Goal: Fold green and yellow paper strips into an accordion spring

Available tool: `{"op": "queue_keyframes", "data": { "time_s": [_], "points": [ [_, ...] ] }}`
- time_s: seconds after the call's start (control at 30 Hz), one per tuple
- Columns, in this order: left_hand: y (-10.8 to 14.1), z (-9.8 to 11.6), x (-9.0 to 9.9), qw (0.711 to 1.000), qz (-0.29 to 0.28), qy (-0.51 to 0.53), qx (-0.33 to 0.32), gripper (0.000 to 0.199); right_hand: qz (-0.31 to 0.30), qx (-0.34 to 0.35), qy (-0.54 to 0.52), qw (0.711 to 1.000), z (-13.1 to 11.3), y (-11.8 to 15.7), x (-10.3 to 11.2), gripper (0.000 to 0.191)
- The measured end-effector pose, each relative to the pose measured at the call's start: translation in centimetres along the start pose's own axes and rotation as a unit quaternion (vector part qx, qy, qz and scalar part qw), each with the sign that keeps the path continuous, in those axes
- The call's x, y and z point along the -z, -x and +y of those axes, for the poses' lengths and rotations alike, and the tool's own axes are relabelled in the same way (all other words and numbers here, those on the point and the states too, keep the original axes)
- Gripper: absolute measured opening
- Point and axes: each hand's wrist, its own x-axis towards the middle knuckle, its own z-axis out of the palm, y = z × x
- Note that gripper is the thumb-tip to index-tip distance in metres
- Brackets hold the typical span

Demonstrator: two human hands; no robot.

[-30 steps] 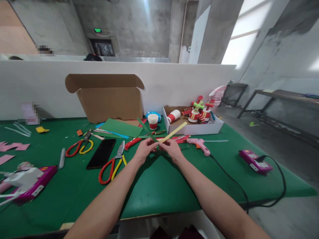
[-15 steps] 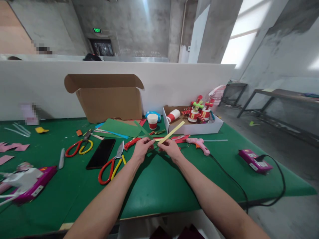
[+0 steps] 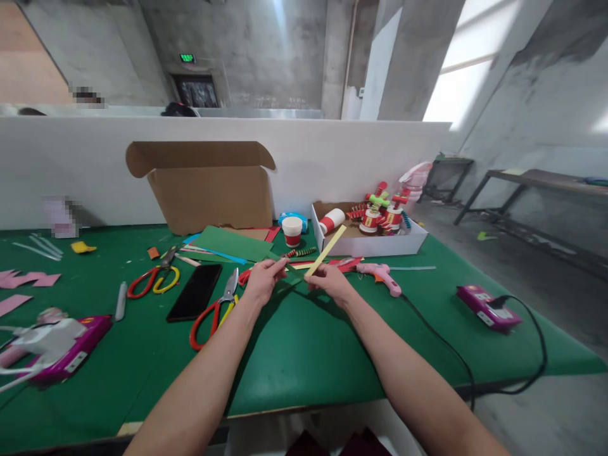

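Over the middle of the table, my left hand (image 3: pixel 264 278) pinches a green paper strip (image 3: pixel 293 272), which runs down to the right towards the other hand. My right hand (image 3: pixel 330 283) has its fingers closed on a yellow paper strip (image 3: pixel 327 250) that sticks up to the right. The two strips meet near my right fingertips; whether they are joined cannot be made out. Behind the hands lie small folded paper springs (image 3: pixel 304 252) and a red and white paper cup (image 3: pixel 292 232). Large red-and-yellow-handled scissors (image 3: pixel 216 315) lie beside my left forearm.
A white box (image 3: pixel 375 244) with paper-cup figures stands at the back right. Near it lies a pink glue gun (image 3: pixel 386 277), its cable crossing the right side. Left are a phone (image 3: pixel 194 292), smaller scissors (image 3: pixel 155 278), green paper sheets (image 3: pixel 232 242) and a power strip (image 3: pixel 71 354).
My hands have moved slightly apart, the left one shifting left. The green strip now shows between them, and the yellow strip stands a little steeper.
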Motion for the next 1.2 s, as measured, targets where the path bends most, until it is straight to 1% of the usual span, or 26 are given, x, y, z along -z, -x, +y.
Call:
{"op": "queue_keyframes", "data": {
  "time_s": [0.17,0.27,0.37,0.53,0.67,0.73,0.8,0.87,0.93,1.0,1.03,1.1,1.13,1.2],
  "points": [
    [-0.6,1.2,1.3,0.999,0.031,0.04,-0.015,0.049,-0.011,-0.008,-0.008,1.0,-0.1,0.0,0.4,0.012],
    [-1.1,1.7,2.2,0.996,0.062,0.065,-0.019,0.04,-0.017,-0.009,0.002,1.0,0.0,0.0,0.5,0.012],
    [-1.4,2.1,2.9,0.993,0.088,0.076,-0.037,0.032,-0.023,-0.008,0.014,1.0,0.1,0.0,0.6,0.012],
    [-1.6,2.5,3.5,0.988,0.105,0.097,-0.055,0.036,-0.032,-0.004,0.021,0.999,0.0,-0.1,0.7,0.012],
    [-1.9,2.6,4.1,0.982,0.12,0.133,-0.061,0.034,-0.023,-0.007,0.02,1.0,-0.1,-0.1,0.9,0.013],
    [-2.0,2.6,4.3,0.977,0.135,0.15,-0.065,0.031,-0.007,-0.001,0.008,1.0,-0.1,-0.1,1.0,0.015],
    [-2.0,2.5,4.2,0.978,0.14,0.142,-0.062,0.029,0.016,0.007,-0.022,1.0,-0.1,-0.2,0.9,0.018],
    [-1.6,2.1,3.6,0.987,0.118,0.105,-0.043,0.032,0.037,0.017,-0.07,0.997,0.1,-0.3,0.7,0.024],
    [-0.9,1.6,2.5,0.997,0.061,0.052,-0.019,0.038,0.051,0.024,-0.116,0.992,0.3,-0.4,0.4,0.03],
    [-0.1,1.0,1.1,1.0,-0.01,-0.005,-0.012,0.04,0.06,0.03,-0.142,0.988,0.6,-0.5,0.0,0.034],
    [0.3,0.7,0.4,0.998,-0.047,-0.036,-0.002,0.041,0.061,0.033,-0.147,0.987,0.7,-0.5,-0.2,0.034],
    [1.0,0.2,-0.7,0.993,-0.091,-0.081,0.005,0.042,0.056,0.042,-0.15,0.986,0.9,-0.4,-0.6,0.034],
    [1.2,0.0,-1.1,0.989,-0.111,-0.099,-0.002,0.042,0.052,0.045,-0.149,0.986,1.0,-0.4,-0.7,0.033],
    [1.6,-0.3,-1.6,0.984,-0.13,-0.12,-0.018,0.039,0.045,0.049,-0.144,0.987,1.1,-0.3,-1.0,0.031]
  ]
}}
